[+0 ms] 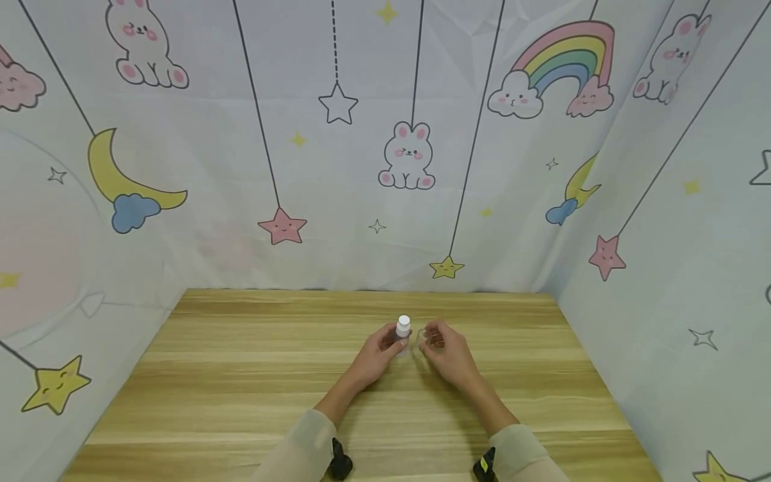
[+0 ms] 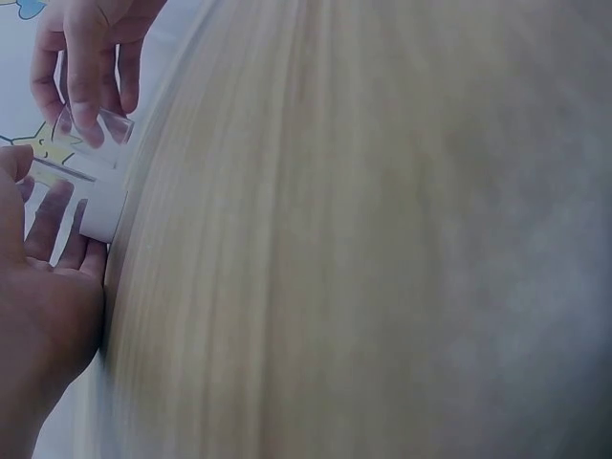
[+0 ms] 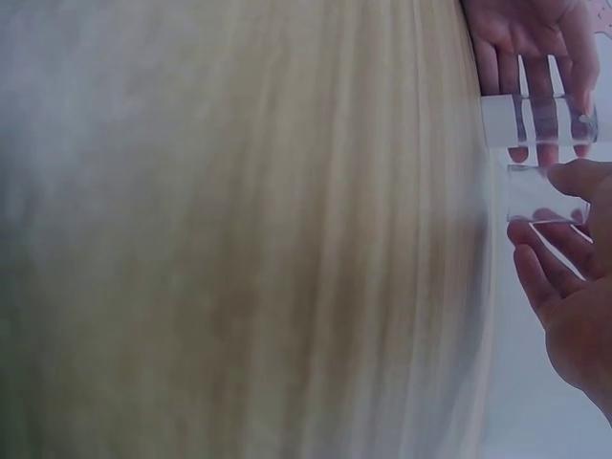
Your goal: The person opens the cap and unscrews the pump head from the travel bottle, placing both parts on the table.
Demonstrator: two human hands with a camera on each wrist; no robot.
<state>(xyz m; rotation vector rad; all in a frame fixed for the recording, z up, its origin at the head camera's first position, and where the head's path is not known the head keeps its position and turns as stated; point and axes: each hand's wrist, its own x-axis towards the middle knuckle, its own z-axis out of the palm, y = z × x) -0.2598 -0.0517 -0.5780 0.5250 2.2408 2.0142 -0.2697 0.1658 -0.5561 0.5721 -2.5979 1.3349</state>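
Near the table's far middle, my left hand (image 1: 372,356) holds a small bottle (image 1: 403,331) between thumb and fingers. Its white end faces up in the head view. In the right wrist view the bottle shows a white end (image 3: 497,120) and a clear body (image 3: 543,120), with fingers behind it. Just beside it, my right hand (image 1: 453,356) grips a small clear cylinder (image 3: 547,195), like a cup, its thumb on one side and fingers on the other. The cylinder and the bottle are side by side; in the left wrist view they overlap.
A wood-grain table (image 1: 271,375) spreads under both hands. A white cloth wall (image 1: 349,181) with printed stars, rabbits and a rainbow rises behind it and along both sides. Dark wrist cameras sit at the sleeve cuffs (image 1: 519,445).
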